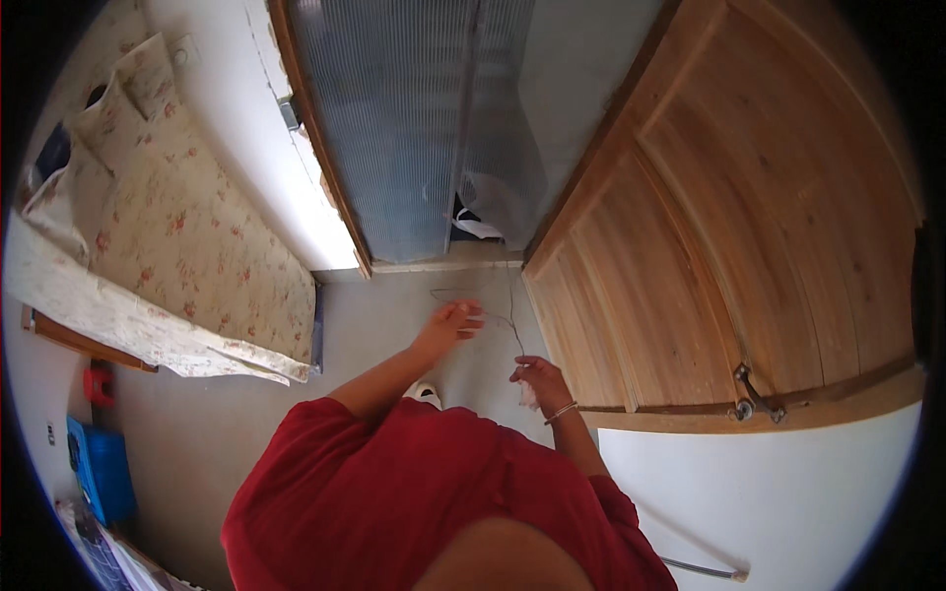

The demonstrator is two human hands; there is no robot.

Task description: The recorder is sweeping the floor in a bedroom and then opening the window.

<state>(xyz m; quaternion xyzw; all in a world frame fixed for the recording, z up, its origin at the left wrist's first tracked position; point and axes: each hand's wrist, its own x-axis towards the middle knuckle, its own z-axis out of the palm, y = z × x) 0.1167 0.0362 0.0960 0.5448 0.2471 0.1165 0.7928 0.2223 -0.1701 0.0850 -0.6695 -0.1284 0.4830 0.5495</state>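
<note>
My left hand (451,325) is raised in front of my body with its fingers bent and slightly blurred. A thin dark cord (521,340) passes at its fingertips, and a loose bend of the cord sticks out beyond them. My right hand (540,379), with a bracelet at the wrist, grips the same cord. Below its fingers hangs a small pale, crumpled piece (529,397), too small to name. From between the hands the cord runs up toward the ribbed translucent curtain (394,128) in the doorway.
At right stands a wooden door (709,227) with a dark metal handle (754,394). A floral cloth (187,246) drapes over something at left, near a blue box (101,468) and a red object (98,384). A threshold (443,266) crosses the floor ahead; a white bag (478,225) shows behind the curtain.
</note>
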